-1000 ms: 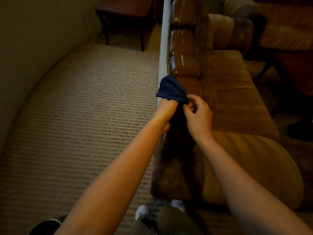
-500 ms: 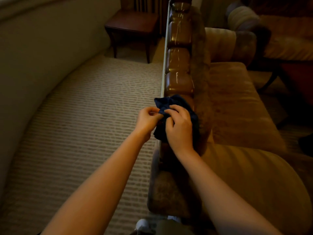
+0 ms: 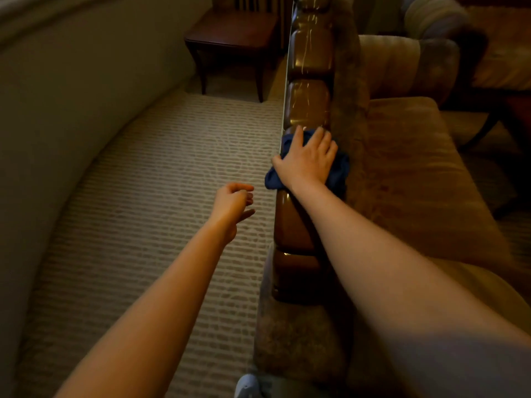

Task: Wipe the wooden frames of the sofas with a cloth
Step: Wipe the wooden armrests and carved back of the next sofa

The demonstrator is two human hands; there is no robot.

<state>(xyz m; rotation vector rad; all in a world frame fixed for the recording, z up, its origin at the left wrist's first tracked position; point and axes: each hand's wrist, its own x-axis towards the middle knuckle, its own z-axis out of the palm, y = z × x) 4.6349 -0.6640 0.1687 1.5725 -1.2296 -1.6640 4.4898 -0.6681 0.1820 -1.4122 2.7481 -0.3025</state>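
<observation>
Pressing flat with fingers spread, the right hand holds one dark blue cloth down on the top of the sofa's wooden frame, roughly midway along the rail, with the cloth's corners spilling out past the palm on both sides. The left hand hangs off to the side over the carpet, apart from the rail, its fingers loosely curled around nothing. The rail is carved into rounded glossy blocks; I count about five in view, one partly covered by the cloth. To the right of the rail lies a tan seat cushion. At the far end of the carpet stands one small dark wooden table.
</observation>
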